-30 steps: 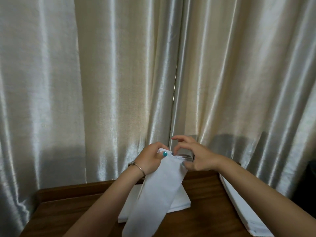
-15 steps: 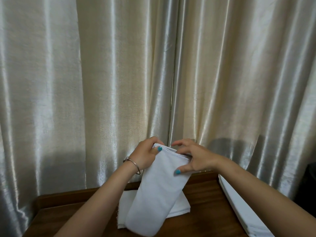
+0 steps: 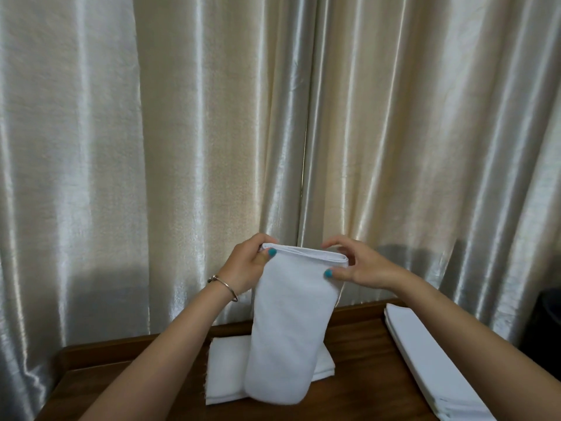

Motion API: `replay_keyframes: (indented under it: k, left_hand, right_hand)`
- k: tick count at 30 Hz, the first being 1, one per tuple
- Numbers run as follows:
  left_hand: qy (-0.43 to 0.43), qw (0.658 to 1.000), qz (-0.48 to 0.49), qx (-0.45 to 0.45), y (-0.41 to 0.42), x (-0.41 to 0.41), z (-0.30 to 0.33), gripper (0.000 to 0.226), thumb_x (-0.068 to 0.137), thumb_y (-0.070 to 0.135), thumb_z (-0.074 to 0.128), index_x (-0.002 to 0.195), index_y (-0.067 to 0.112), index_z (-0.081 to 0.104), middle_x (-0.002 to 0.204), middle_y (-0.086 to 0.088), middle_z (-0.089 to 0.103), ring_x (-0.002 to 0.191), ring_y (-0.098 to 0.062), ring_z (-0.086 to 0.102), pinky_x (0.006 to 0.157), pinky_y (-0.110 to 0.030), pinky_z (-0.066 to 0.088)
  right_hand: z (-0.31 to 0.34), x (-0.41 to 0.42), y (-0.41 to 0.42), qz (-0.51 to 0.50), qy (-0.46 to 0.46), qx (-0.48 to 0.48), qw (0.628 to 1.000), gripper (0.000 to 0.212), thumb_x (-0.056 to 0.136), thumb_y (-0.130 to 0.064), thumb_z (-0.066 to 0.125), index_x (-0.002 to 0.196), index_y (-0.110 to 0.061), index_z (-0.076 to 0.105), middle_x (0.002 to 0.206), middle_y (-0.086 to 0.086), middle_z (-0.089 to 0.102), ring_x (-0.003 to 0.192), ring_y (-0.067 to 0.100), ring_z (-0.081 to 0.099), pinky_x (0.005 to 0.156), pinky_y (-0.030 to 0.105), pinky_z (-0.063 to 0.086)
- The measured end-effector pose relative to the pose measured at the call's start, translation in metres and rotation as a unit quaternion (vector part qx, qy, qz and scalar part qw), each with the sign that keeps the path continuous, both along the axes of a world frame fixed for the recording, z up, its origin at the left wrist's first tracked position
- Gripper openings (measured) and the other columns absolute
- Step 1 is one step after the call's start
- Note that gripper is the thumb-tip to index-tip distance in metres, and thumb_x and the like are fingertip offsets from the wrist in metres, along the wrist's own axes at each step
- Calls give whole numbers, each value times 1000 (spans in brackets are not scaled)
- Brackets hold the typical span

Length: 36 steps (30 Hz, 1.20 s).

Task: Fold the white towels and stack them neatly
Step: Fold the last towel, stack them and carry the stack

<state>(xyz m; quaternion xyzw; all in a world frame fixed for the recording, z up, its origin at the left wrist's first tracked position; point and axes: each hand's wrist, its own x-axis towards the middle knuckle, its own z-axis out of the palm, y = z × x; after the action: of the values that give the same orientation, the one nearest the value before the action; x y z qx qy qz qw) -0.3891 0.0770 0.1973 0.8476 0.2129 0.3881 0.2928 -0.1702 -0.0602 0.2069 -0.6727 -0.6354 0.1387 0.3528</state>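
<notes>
At centre frame a doubled towel [image 3: 288, 323] hangs above the table [image 3: 358, 344], its looped bottom over a folded towel [image 3: 226, 369]. The left hand [image 3: 247, 264] pinches the top left corner; the right hand [image 3: 358, 265] pinches the right corner, thumb in front. It looks soft, light and floppy, best held by its corners.

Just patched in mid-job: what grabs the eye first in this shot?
First, the white towel held up at centre, folded double and hanging down, its top edge pinched by the left hand and the right hand. Behind it a folded towel lies on the wooden table, with a stack of towels at the right edge. Shiny cream curtains fill the background.
</notes>
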Motion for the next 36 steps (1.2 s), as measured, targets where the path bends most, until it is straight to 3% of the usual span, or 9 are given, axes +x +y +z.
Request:
replay_keyframes:
  k: [2, 6, 10, 14, 18, 22, 26, 31, 36]
  left_hand:
    - [20, 999, -30, 11, -6, 10, -1, 14, 95, 12, 51, 103, 11, 63, 85, 3, 61, 73, -3, 53, 63, -8, 38]
    - [25, 999, -43, 12, -16, 27, -9, 14, 93, 9, 50, 103, 14, 60, 82, -3, 60, 71, -9, 52, 61, -11, 37]
    - [-78, 994, -44, -66, -19, 26, -27, 13, 98, 21, 44, 111, 19, 42, 101, 0, 56, 85, -10, 55, 71, -15, 43]
    - [-183, 949, -90, -240, -21, 19, -54, 44, 85, 26, 66, 110, 28, 29, 111, 9, 43, 92, -11, 57, 78, -22, 50]
    - [-19, 955, -161, -248, -18, 8, -83, 39, 71, 30, 80, 105, 31, 61, 105, 13, 71, 98, -9, 68, 76, -20, 54]
    - [124, 954, -159, -220, -17, 1, -102, 36, 68, 50, 77, 100, 37, 66, 97, 22, 71, 90, 1, 68, 69, -14, 52]
    - [116, 945, -151, -267, -16, -1, -112, 42, 64, 58, 76, 101, 40, 64, 97, 22, 71, 88, 2, 67, 66, -12, 53]
    - [117, 954, -116, -250, -13, 3, -116, 52, 59, 60, 78, 104, 40, 60, 97, 19, 71, 87, 3, 66, 65, -13, 52]
    - [268, 927, -131, -227, -2, -1, -134, 39, 69, 45, 78, 104, 35, 65, 103, 16, 68, 95, -1, 64, 76, -16, 53]
  right_hand:
    - [6, -15, 8, 9, -40, -27, 999, 42, 72, -40, 79, 108, -26, 62, 102, 1, 67, 94, 20, 64, 90, 46, 52]
    - [4, -48, 33, 17, -15, 18, 1000, 35, 74, -28, 82, 97, -6, 66, 86, 17, 68, 73, 17, 57, 69, 37, 45]
    - [9, -54, 43, 15, -23, 47, 999, 20, 72, -25, 85, 89, -20, 75, 42, -17, 48, 43, -2, 41, 47, 10, 28]
    - [23, -54, 46, 6, -49, 61, 997, 17, 71, -25, 85, 85, -19, 77, 72, -7, 73, 62, -2, 60, 61, 24, 48]
    - [36, -42, 38, -2, -31, 78, 997, 14, 73, -17, 83, 74, -24, 71, 63, -13, 66, 58, -5, 56, 58, 17, 44]
    - [48, -19, 27, -40, 14, 124, 991, 19, 75, -14, 81, 68, -27, 69, 62, -11, 65, 59, -4, 55, 57, 14, 42]
    - [51, 2, 19, -72, 75, 136, 985, 10, 80, -11, 76, 88, -7, 71, 77, 11, 65, 74, 18, 56, 71, 32, 43]
    - [41, 19, 20, -117, 122, 137, 976, 9, 82, -7, 74, 79, -12, 67, 64, 6, 56, 53, 0, 50, 58, 14, 41]
    - [20, 41, 33, -167, 108, 101, 975, 15, 84, -16, 74, 72, -18, 65, 60, 2, 52, 49, 2, 45, 51, 14, 36]
